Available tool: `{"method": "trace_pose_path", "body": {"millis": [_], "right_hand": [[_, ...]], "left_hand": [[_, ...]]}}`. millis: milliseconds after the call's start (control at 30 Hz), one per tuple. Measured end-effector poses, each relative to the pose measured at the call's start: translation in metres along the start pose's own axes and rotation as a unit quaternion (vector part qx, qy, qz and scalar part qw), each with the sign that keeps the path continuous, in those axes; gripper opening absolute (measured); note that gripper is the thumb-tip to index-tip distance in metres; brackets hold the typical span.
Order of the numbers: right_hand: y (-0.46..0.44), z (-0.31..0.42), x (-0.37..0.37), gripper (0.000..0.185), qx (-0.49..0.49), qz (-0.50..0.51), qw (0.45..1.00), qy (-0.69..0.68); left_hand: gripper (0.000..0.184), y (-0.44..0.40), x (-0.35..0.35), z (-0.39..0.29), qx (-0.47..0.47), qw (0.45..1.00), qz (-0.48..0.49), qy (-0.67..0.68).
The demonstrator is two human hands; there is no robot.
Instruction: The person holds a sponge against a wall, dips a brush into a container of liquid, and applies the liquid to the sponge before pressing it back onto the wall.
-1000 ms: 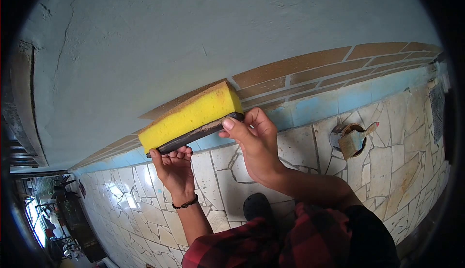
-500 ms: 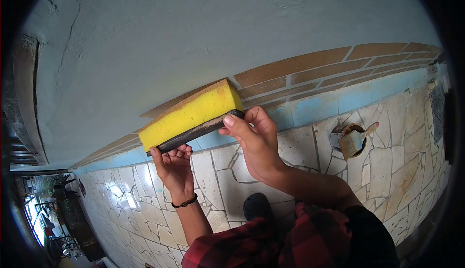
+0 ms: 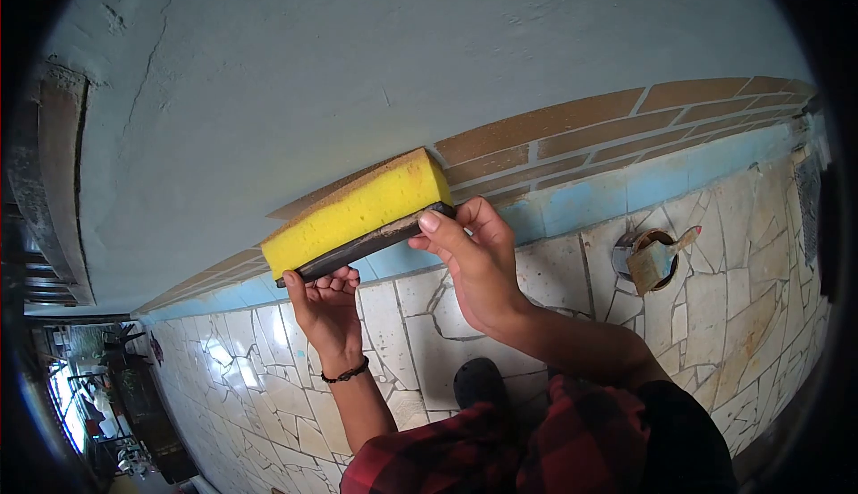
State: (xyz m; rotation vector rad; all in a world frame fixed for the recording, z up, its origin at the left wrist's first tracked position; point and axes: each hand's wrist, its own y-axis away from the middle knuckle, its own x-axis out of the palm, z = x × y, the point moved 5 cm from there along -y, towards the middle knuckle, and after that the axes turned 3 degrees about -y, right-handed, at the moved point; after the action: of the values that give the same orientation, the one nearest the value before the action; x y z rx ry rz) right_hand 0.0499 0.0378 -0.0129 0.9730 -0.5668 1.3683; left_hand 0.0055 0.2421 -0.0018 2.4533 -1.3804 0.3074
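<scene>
Both hands hold a long yellow sponge block (image 3: 357, 213) by its black backing (image 3: 362, 246). My left hand (image 3: 326, 306) pinches the lower left end, thumb in front and fingers behind. At the right end, my right hand (image 3: 474, 257) grips the backing between thumb and fingers. The sponge's far face carries brown paint and lies along the grey wall (image 3: 295, 74), at or very close to it; exact contact is hidden. Brown painted brick shapes (image 3: 554, 137) with pale lines between them run along the wall on both sides of the sponge.
A paint can (image 3: 645, 260) with a paintbrush (image 3: 660, 257) across its top stands on the stone-patterned floor (image 3: 724, 315) to the right. A blue band (image 3: 590, 199) runs along the wall's base. At left are a window frame (image 3: 58, 181) and cluttered furniture (image 3: 107, 405).
The view has shifted slightly, so the wall and left-side frame sit a little further right. Both hands keep their hold, and the sponge has barely moved against the wall.
</scene>
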Motion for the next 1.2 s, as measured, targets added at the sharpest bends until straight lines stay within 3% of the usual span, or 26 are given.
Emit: {"method": "trace_pose_path", "body": {"millis": [1200], "right_hand": [[0.0003, 0.0006, 0.0009, 0.024, 0.019, 0.013, 1.0, 0.019]], "left_hand": [[0.064, -0.0046, -0.0001, -0.0011, -0.007, 1.0, 0.003, -0.012]]}}
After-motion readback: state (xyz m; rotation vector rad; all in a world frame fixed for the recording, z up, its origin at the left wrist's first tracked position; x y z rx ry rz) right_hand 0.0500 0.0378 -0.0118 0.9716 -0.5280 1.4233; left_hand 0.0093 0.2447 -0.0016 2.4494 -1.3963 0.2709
